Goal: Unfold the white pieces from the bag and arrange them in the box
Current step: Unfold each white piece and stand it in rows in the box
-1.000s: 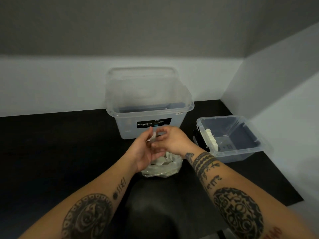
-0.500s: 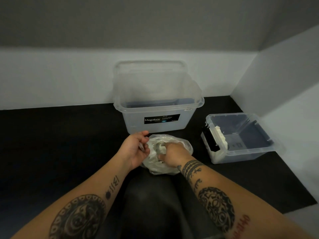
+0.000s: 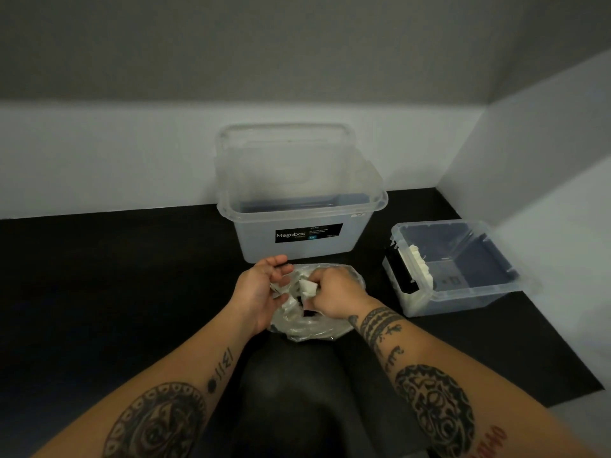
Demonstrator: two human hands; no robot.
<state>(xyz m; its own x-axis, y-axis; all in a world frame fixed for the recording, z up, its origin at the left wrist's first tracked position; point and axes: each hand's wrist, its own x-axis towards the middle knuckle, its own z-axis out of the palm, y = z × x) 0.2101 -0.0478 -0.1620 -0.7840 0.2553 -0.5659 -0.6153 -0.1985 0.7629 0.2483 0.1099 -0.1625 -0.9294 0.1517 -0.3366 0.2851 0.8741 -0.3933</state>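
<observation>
Bag: clear plastic bag (image 3: 314, 325) lies crumpled on the black tabletop (image 3: 99, 292) just in front of the large tub, white pieces inside.
Large tub: translucent tub (image 3: 297, 200) at the back wall; contents cannot be told.
Label: "Megabox" on a black sticker (image 3: 308, 232); smaller print unreadable.
Small box: clear box (image 3: 463, 292) to the right, a row of white pieces (image 3: 418, 266) standing against its left wall.
Left hand: left hand (image 3: 261, 292) loosely curled, fingers holding the bag's edge.
Right hand: right hand (image 3: 334, 294) at the bag's mouth, fingers closed on a folded white piece (image 3: 307, 287).
</observation>
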